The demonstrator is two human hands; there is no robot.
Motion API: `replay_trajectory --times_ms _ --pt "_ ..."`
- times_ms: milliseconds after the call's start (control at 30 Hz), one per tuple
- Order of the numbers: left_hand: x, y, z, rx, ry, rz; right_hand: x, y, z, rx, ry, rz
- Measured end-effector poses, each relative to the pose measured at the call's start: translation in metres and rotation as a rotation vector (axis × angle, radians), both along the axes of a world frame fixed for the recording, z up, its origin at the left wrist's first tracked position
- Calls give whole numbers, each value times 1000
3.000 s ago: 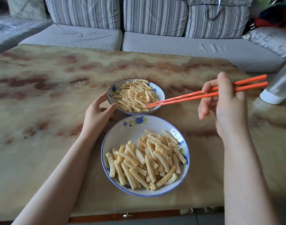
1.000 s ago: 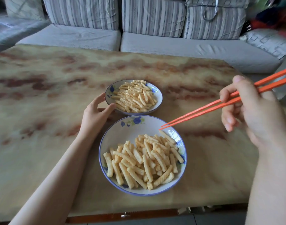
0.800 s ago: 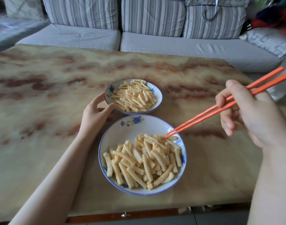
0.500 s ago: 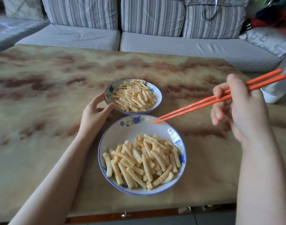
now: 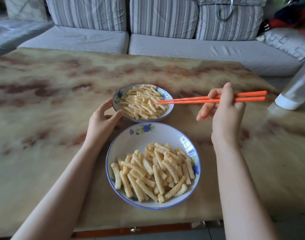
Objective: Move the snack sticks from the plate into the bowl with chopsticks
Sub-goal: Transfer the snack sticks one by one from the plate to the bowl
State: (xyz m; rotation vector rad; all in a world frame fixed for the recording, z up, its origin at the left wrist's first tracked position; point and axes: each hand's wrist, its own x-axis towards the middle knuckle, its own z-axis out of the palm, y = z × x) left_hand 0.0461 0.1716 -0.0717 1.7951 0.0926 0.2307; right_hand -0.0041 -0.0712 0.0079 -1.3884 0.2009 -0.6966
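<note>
A large blue-rimmed plate (image 5: 139, 141) near me holds a heap of ridged yellow snack sticks (image 5: 157, 172). Just behind it stands a smaller flowered bowl (image 5: 165, 95) with several snack sticks (image 5: 141, 104) in it. My left hand (image 5: 101, 123) cups the bowl's left rim between thumb and fingers. To the right, my right hand (image 5: 224, 115) grips a pair of orange chopsticks (image 5: 191, 100) held nearly level. Their tips lie close together over the pile in the bowl. I cannot tell whether a stick is pinched between them.
The dishes stand on a marbled brown and yellow table (image 5: 44, 118). A pale bottle (image 5: 297, 90) leans in at the right edge. A grey striped sofa (image 5: 183, 47) runs along the table's far side.
My right hand swung the chopsticks down to the plate, then up and away to the far bowl, where the tips now hover. My left hand has stayed on the bowl's rim.
</note>
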Motion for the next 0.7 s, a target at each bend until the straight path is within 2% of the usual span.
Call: replay_trajectory --times_ms 300,433,567,700 --pt "-2 -1 2 -3 4 8 -2 -6 0 -56 -11 59" --pt "-1 0 2 -5 6 6 -11 -19 12 -61 2 176" --pt "0 0 1 1 0 9 -24 -33 20 -159 67 330" --pt "1 1 -1 10 -9 0 -33 -44 24 -246 132 359"
